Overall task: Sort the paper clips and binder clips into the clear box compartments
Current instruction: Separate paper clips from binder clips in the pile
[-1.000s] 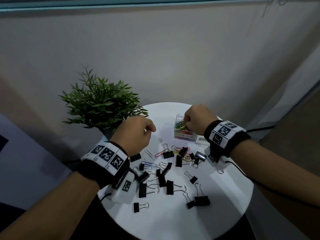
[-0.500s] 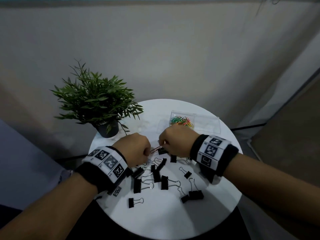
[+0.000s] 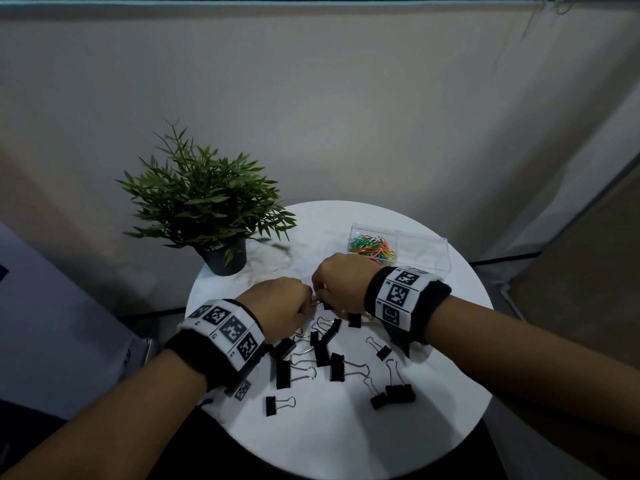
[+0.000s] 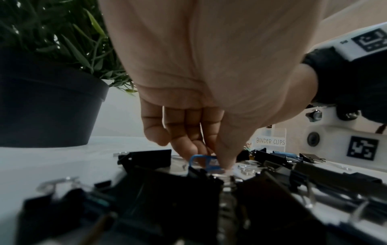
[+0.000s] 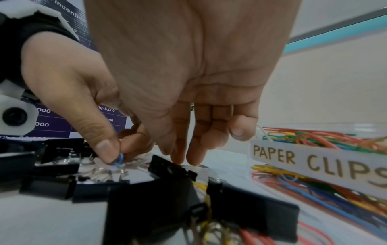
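Observation:
The clear box (image 3: 423, 244) stands at the table's back right, with coloured paper clips (image 3: 372, 246) in its left compartment, labelled PAPER CLIPS (image 5: 314, 163). Several black binder clips (image 3: 322, 352) lie scattered mid-table. Both hands meet over the far edge of that pile. My left hand (image 4: 211, 163) pinches a blue paper clip (image 5: 119, 160) between thumb and forefinger, low on the table. My right hand (image 5: 178, 160) points its straight fingers down at the tabletop behind a black binder clip (image 5: 170, 167), with nothing seen between them. A red paper clip (image 3: 316, 303) lies between the hands.
A potted plant (image 3: 207, 216) in a dark pot stands at the back left of the round white table (image 3: 346, 438). The box's right compartment carries a BINDER CLIPS label (image 4: 270, 141). A printed dark sheet (image 5: 62, 122) shows behind the left hand.
My right hand left the box and came down to the pile beside the left hand. The left hand dropped from above the table onto the clips and pinched the blue one.

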